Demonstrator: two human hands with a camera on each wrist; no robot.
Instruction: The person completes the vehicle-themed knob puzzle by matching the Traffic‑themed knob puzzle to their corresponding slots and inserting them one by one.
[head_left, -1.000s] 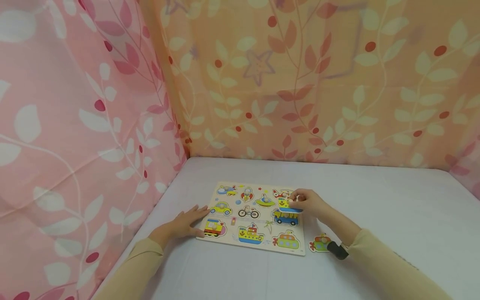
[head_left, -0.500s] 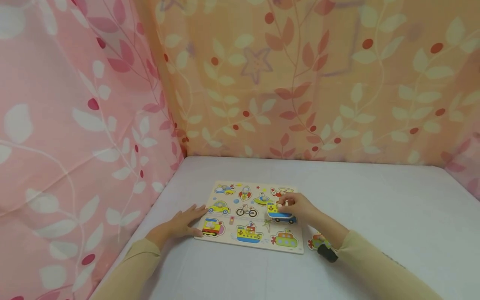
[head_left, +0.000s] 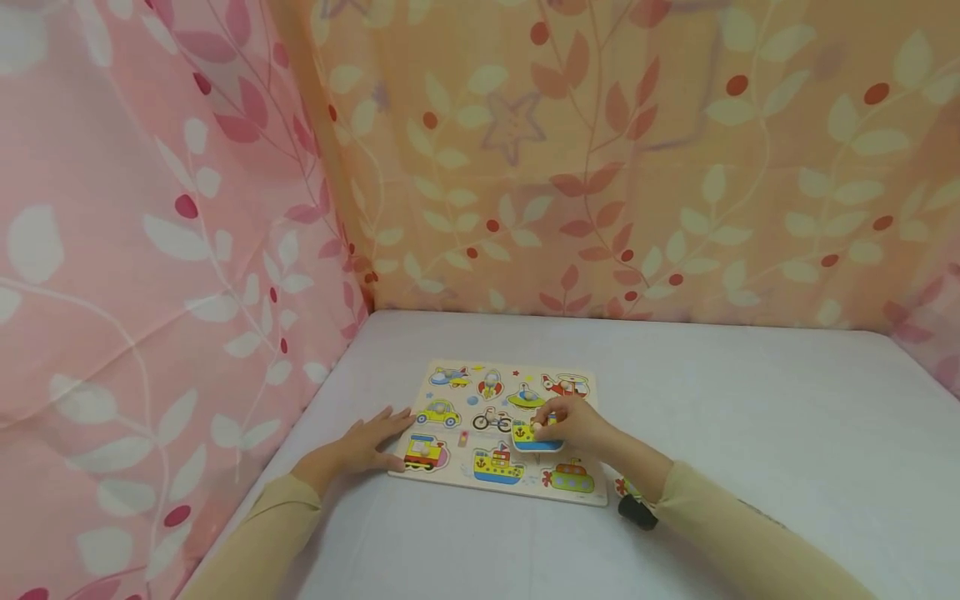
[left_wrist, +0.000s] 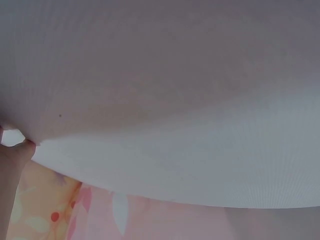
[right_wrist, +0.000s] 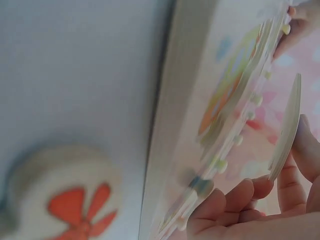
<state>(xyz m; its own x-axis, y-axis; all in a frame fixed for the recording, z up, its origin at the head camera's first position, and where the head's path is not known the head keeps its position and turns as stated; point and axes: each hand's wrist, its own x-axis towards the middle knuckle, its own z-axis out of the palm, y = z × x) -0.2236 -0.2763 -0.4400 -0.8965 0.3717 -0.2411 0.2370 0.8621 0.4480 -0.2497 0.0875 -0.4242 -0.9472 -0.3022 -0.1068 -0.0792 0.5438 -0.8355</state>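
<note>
My right hand [head_left: 577, 427] pinches the small knob of a yellow and blue ship puzzle piece [head_left: 534, 438], holding it over the wooden puzzle board [head_left: 456, 477]. Seen edge-on in the right wrist view, the ship piece [right_wrist: 287, 127] is tilted up from the board [right_wrist: 172, 100]. A matching ship-shaped spot [head_left: 497, 467] lies in the board's bottom row, just left of and below the held piece. At the board's left edge my left hand [head_left: 367, 446] rests with its fingers spread. In the left wrist view only part of that hand [left_wrist: 15, 155] shows.
A submarine puzzle piece [head_left: 622, 487] lies on the white table right of the board, partly covered by the right wrist and its black camera [head_left: 637, 512]. Knobbed pieces such as the car [head_left: 438, 414] and train [head_left: 424, 453] sit in the board. Patterned curtains [head_left: 510, 208] stand behind and left.
My right hand has carried the ship piece left and toward me, from over the bus to between the bicycle and the ship-shaped spot. The left hand stays on the board's edge.
</note>
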